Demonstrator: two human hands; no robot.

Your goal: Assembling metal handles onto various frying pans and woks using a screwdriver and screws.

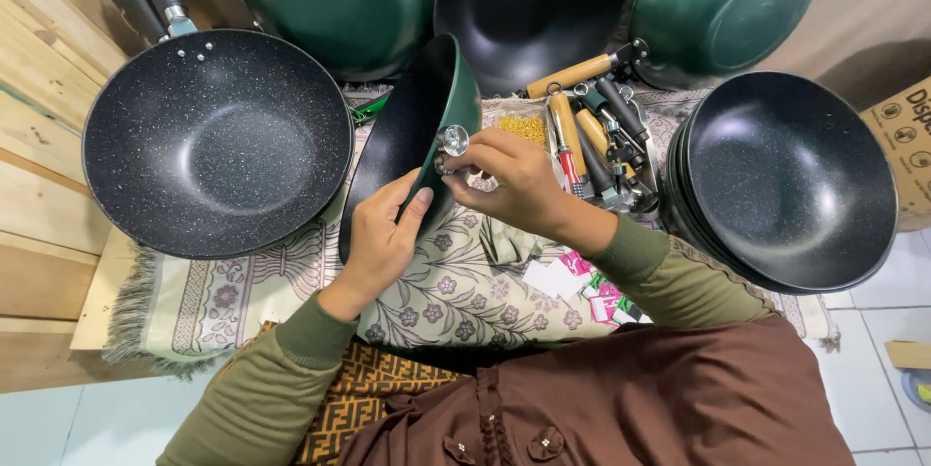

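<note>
1. At the centre of the frame the left hand (380, 238) is closed round the lower rim of a green pan body (412, 131), thumb on the green outside and fingers on the speckled black inside; the pan stands on edge, tilted, above the patterned cloth (456, 296).
2. The right hand (519, 185) is pinched shut on a small silver fitting (452, 141) at the pan's rim, fingertips curled round it; whether it is a screw, a bracket or a ferrule is hard to tell, since the fingers hide most of it.
3. To do this well, the left hand should keep the rim steady and the pan from rolling; the right should hold the fitting square to the rim and turn or press it evenly, not at a slant; a crooked start looks likely to bind or mark the coating.
4. Just right of the hands lies a heap of handles (592, 151), wooden and black, with metal ends; a patch of small yellow pieces (524, 127) sits beside it.
5. At upper left a finished speckled wok (215, 141) with a dark handle rests on wooden boards (39, 136); along the top stand more pan bodies (529, 5), green and black; at right is a stack of black pans (790, 180).
</note>
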